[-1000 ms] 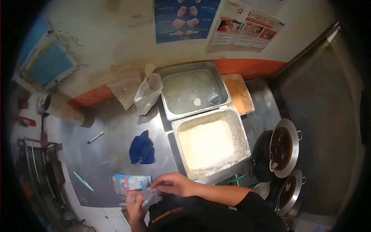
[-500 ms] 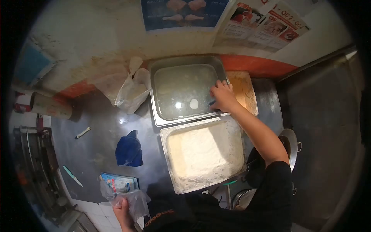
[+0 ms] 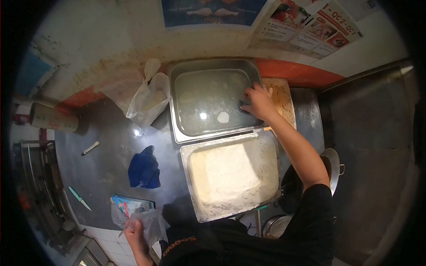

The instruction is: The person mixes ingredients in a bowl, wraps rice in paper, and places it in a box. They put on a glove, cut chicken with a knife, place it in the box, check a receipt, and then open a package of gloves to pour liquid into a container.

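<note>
My right hand (image 3: 259,103) is at the right side of a metal tray of cloudy liquid (image 3: 208,102), its fingers curled round a small dark object (image 3: 243,105) that I cannot make out. A pale round spot shows in the liquid, left of the fingers. Just below stands a second tray (image 3: 233,173), full of white powder. My left hand (image 3: 134,230), at the bottom left, is closed on a clear plastic bag (image 3: 153,224). Beside that bag lies a blue and white packet (image 3: 133,205), partly covered by the plastic.
On the metal table (image 3: 106,168) lie a blue cloth (image 3: 144,167), a green-handled knife (image 3: 80,198) and a small white stick (image 3: 90,148). An open white bag (image 3: 151,99) stands left of the liquid tray. Behind my right hand is a wooden board (image 3: 284,99); pans (image 3: 333,166) are at the right.
The view has shifted slightly. My right hand is a little higher off the tray's right side, with the dark object still at its fingers. My left hand still holds the plastic bag.
</note>
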A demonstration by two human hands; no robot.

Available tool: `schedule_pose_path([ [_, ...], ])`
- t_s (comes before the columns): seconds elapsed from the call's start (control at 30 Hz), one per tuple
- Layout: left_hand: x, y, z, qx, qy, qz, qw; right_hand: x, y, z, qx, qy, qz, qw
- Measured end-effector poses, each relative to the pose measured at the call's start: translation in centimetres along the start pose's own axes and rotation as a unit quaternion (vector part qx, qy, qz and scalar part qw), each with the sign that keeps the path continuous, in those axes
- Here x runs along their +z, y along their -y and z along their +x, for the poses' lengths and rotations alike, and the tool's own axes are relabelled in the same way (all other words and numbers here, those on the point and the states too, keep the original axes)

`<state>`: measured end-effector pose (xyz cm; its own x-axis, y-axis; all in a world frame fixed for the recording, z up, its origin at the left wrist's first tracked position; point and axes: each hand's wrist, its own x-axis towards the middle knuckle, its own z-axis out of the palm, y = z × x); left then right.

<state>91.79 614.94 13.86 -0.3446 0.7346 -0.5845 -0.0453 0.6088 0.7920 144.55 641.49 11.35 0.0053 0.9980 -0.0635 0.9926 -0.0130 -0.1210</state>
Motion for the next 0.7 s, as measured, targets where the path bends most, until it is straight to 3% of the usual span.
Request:
schedule_pose_path([
  [0.23,0.4,-0.3,0.1,0.003,0.015,-0.014,1.000,1.3,-0.6,2.0,0.035,-0.018,-0.044,0.998],
  [0.53,0.7,-0.2,0.5,0.016,0.002,-0.009,1.000,1.2,0.9,1.6,0.061,0.053,-0.123,0.989],
  [0.7,1.1,-0.8,0.2,0.020,0.002,-0.024,1.000,2.1,0.7,2.1,0.049,0.036,-0.087,0.994],
])
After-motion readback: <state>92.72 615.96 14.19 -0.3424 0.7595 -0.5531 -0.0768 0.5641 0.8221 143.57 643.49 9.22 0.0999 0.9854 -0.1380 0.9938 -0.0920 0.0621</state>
